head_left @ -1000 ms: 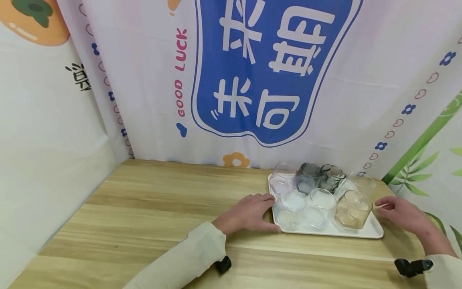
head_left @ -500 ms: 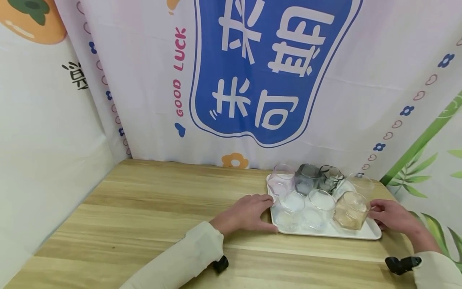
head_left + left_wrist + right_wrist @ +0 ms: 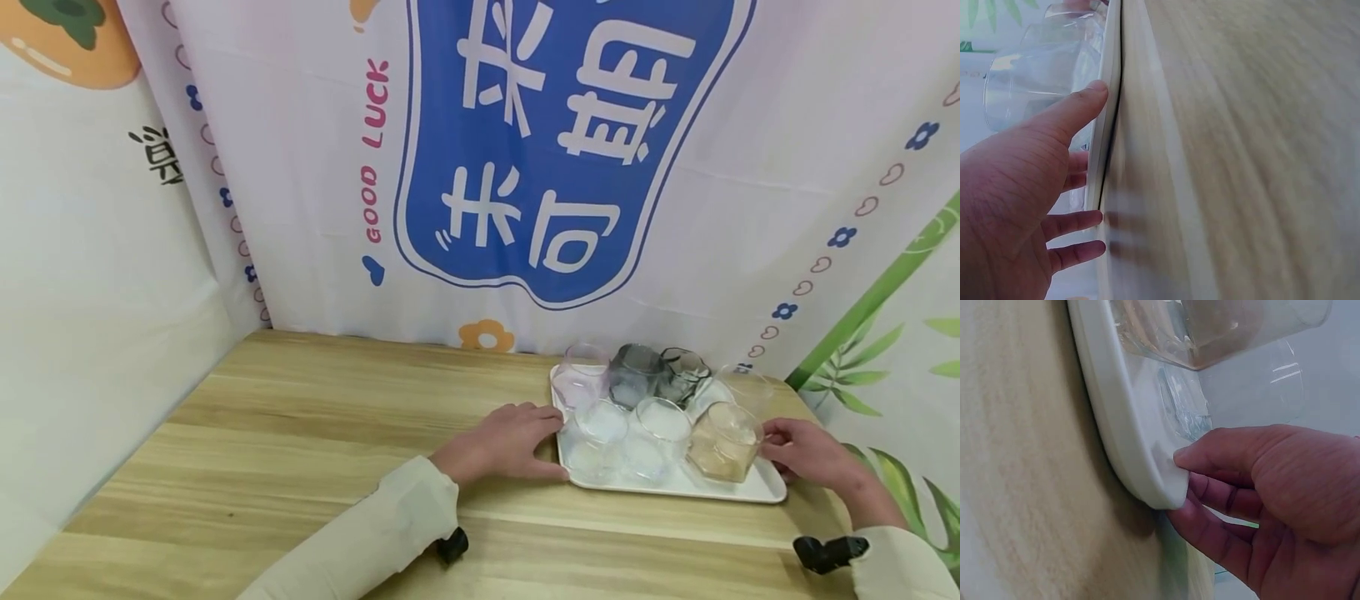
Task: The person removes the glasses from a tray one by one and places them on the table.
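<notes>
The left hand (image 3: pixel 502 442), fingers loosely spread, rests against one end of a white tray (image 3: pixel 756 485) on the counter (image 3: pixel 300 467); the right hand (image 3: pixel 812 452) pinches its other end. Beside the right fingers stands an amber glass (image 3: pixel 720 454), with clear glasses (image 3: pixel 600 442) nearer the left; beyond them, a pink glass (image 3: pixel 581 379) and a grey glass (image 3: pixel 634 379), then a printed cloth (image 3: pixel 322 208).

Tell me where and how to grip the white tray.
Probably the rim at both short ends of the white tray, left hand from the left, right hand from the right, pinching above and below. It's low, longer side to side, with a raised rim to pinch; glasses crowd its top, so opposite-end support should help keep it level.
</notes>
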Demonstrator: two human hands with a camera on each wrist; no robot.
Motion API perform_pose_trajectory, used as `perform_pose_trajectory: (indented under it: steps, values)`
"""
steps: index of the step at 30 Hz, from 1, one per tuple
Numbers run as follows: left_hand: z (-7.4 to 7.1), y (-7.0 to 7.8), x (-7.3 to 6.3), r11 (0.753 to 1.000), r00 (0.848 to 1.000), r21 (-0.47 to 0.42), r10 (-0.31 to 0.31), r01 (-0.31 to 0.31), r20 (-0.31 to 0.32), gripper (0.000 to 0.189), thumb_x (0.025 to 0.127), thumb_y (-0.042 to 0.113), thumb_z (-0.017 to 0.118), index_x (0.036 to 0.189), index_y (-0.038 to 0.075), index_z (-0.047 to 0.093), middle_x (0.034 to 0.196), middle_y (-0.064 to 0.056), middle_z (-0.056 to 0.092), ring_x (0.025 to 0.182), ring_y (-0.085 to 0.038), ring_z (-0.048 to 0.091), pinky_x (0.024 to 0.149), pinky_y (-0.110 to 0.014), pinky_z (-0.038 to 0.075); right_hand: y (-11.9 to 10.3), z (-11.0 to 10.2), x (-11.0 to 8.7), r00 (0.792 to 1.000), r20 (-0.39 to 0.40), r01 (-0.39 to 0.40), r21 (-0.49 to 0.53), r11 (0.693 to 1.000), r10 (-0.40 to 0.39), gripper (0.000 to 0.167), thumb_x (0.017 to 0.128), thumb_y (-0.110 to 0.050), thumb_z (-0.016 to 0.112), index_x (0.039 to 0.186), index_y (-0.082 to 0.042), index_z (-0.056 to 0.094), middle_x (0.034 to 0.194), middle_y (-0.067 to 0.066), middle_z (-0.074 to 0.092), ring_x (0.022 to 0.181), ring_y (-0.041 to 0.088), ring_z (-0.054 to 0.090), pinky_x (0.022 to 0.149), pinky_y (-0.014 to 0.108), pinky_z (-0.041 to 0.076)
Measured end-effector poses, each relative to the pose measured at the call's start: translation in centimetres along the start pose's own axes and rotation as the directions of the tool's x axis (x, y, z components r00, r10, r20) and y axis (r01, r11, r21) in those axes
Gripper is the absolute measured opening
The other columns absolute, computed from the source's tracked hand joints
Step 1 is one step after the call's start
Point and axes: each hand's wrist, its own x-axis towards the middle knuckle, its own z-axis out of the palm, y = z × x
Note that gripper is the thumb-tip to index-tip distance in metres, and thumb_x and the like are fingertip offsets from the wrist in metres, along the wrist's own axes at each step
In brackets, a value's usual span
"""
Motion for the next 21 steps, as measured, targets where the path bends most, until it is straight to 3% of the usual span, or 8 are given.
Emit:
perform_pose_trajectory:
  steps: [7,21]
  values:
    - [0.0,-1.6,-1.3,1.000,1.000,-0.014,-0.011,0.011,0.004,0.077,0.093,0.066,0.061,0.150,0.015,0.054,0.154,0.003,0.049,0.139,-0.021,0.045,0.112,-0.043,0.040,-1.4,0.8,-0.2,0.999,0.034,-0.006,0.090,0.996,0.003,0.026,0.099,-0.001,0.062,0.116,0.017,0.056,0.096,0.011,0.061,0.073,0.018,0.061,0.059,0.032,0.057]
    - [-0.3,-5.4,-5.1,0.993,0.999,-0.115,-0.038,0.038,0.004,0.083,0.091,0.071,0.062,0.150,0.014,0.054,0.156,-0.001,0.048,0.145,-0.024,0.040,0.117,-0.048,0.034,-4.5,3.7,-0.1,0.995,0.081,0.039,0.238,0.971,-0.060,0.033,0.093,-0.001,0.070,0.118,0.014,0.054,0.096,0.011,0.056,0.074,0.019,0.060,0.058,0.034,0.059]
